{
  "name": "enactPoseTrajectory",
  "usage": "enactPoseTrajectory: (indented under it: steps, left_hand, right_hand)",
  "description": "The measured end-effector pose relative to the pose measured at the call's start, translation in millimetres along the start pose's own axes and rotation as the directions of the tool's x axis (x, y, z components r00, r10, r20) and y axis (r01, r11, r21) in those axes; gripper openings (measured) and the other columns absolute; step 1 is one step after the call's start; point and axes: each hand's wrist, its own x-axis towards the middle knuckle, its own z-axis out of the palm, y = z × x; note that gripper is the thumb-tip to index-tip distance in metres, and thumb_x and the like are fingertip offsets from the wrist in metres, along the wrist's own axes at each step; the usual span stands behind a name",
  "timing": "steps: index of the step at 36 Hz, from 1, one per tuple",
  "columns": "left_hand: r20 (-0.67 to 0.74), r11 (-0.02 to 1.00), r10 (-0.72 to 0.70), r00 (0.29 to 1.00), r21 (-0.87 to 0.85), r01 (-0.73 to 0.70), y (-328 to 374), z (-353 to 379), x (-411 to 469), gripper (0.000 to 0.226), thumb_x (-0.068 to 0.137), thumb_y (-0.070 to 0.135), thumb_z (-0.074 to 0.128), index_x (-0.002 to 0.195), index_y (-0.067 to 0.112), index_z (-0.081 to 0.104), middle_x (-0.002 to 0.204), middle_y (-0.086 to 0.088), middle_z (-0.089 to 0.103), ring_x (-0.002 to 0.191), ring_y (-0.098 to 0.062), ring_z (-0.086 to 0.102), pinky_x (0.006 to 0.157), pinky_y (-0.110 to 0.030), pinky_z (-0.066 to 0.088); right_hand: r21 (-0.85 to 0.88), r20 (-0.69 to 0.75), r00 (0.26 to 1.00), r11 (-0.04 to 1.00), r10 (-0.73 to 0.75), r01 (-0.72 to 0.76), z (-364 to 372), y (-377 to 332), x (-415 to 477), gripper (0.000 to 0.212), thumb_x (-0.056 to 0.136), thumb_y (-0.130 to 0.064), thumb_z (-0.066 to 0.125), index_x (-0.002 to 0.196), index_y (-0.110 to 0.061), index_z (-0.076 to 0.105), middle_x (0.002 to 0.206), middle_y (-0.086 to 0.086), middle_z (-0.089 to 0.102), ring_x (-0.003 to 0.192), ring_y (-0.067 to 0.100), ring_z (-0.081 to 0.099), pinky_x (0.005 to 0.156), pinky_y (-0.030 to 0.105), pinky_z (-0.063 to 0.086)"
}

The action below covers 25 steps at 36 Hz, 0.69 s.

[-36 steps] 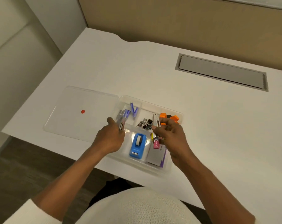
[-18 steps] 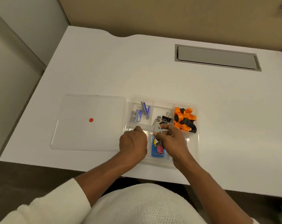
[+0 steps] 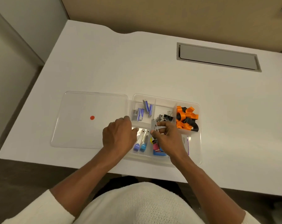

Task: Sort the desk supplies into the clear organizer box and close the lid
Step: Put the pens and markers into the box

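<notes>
My right hand (image 3: 169,139) pinches a small metal staple remover (image 3: 153,125) between thumb and fingers, holding it over the middle of the clear box (image 3: 200,143) on the white table (image 3: 137,65). My left hand (image 3: 119,135) hovers curled over the box's left side; whether its fingers grip anything I cannot tell. Beneath my hands, two clippers (image 3: 141,141) with purple and blue ends lie in the near-left compartment, beside a blue tape dispenser (image 3: 159,153). Staple boxes (image 3: 142,110) fill the far-left compartment, binder clips (image 3: 167,118) the far-middle one, and orange and black straps (image 3: 186,118) the far-right one. The lid (image 3: 90,118), marked with a red dot (image 3: 92,117), lies flat on the table, touching the box's left edge.
</notes>
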Motion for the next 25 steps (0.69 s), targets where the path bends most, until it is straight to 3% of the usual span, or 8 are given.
enactPoseTrajectory:
  steps: [2, 5, 9, 13, 16, 21, 25]
  left_hand:
    - [0.002, 0.994, -0.095, 0.995, -0.052, 0.095, -13, -1, 4, 0.04, 0.095, 0.054, 0.065, 0.111, 0.018, 0.064, 0.098, 0.0, 0.07, 0.078, -0.017, 0.066, 0.064, -0.028, 0.048]
    - [0.118, 0.963, -0.196, 0.973, -0.163, 0.214, -25, 3, 8, 0.037, 0.092, 0.053, 0.071, 0.104, 0.019, 0.067, 0.091, 0.003, 0.069, 0.073, -0.015, 0.063, 0.062, -0.027, 0.047]
    - [0.239, 0.887, -0.23, 0.943, -0.348, 0.304, -29, 7, 9, 0.027, 0.09, 0.047, 0.075, 0.091, 0.02, 0.071, 0.088, 0.002, 0.073, 0.079, -0.019, 0.069, 0.073, -0.036, 0.06]
    - [0.292, 0.807, -0.218, 0.931, -0.482, 0.34, -31, 10, 9, 0.018, 0.092, 0.033, 0.077, 0.085, 0.018, 0.072, 0.085, -0.001, 0.075, 0.079, -0.022, 0.074, 0.081, -0.045, 0.064]
    - [0.34, 0.755, -0.213, 0.916, -0.537, 0.375, -33, 11, 10, 0.01, 0.094, 0.023, 0.074, 0.088, 0.015, 0.072, 0.088, -0.004, 0.076, 0.082, -0.026, 0.075, 0.082, -0.049, 0.064]
    - [0.372, 0.745, -0.182, 0.91, -0.552, 0.375, -35, 13, 11, 0.009, 0.099, 0.011, 0.065, 0.095, 0.011, 0.073, 0.089, -0.008, 0.075, 0.076, -0.025, 0.075, 0.081, -0.047, 0.065]
    - [0.36, 0.768, -0.172, 0.917, -0.534, 0.354, -35, 15, 13, 0.009, 0.097, 0.01, 0.065, 0.096, 0.012, 0.074, 0.092, -0.007, 0.074, 0.083, -0.027, 0.075, 0.084, -0.048, 0.064]
  right_hand:
    - [-0.061, 0.04, 0.999, 0.998, -0.009, 0.011, 7, -7, 0, 0.047, 0.093, -0.031, 0.076, 0.134, -0.026, 0.054, 0.103, -0.004, 0.074, 0.078, 0.01, 0.075, 0.067, 0.026, 0.064]
    - [-0.181, 0.063, 0.996, 0.98, -0.067, 0.078, 20, -17, -5, 0.052, 0.092, -0.032, 0.076, 0.138, -0.025, 0.051, 0.103, 0.0, 0.074, 0.077, 0.012, 0.075, 0.07, 0.032, 0.066]
    - [-0.37, 0.067, 0.99, 0.918, -0.124, 0.14, 38, -26, -7, 0.051, 0.09, -0.029, 0.074, 0.135, -0.023, 0.051, 0.095, 0.001, 0.074, 0.074, 0.019, 0.075, 0.073, 0.043, 0.065]
    - [-0.575, 0.056, 0.984, 0.8, -0.168, 0.169, 53, -31, -2, 0.042, 0.087, -0.032, 0.072, 0.123, -0.016, 0.058, 0.087, 0.0, 0.075, 0.078, 0.019, 0.07, 0.067, 0.03, 0.056]
    - [-0.639, 0.042, 0.979, 0.748, -0.198, 0.178, 64, -31, 2, 0.041, 0.086, -0.039, 0.071, 0.117, -0.014, 0.061, 0.091, 0.002, 0.07, 0.081, 0.021, 0.066, 0.065, 0.03, 0.049]
    - [-0.709, 0.073, 0.965, 0.667, -0.253, 0.228, 80, -24, -3, 0.058, 0.091, -0.046, 0.067, 0.136, -0.013, 0.053, 0.115, 0.01, 0.064, 0.095, 0.027, 0.066, 0.072, 0.033, 0.048]
    - [-0.691, 0.092, 0.95, 0.668, -0.298, 0.276, 82, -18, -9, 0.054, 0.091, -0.044, 0.068, 0.134, -0.014, 0.056, 0.122, 0.011, 0.06, 0.104, 0.025, 0.061, 0.077, 0.031, 0.045]
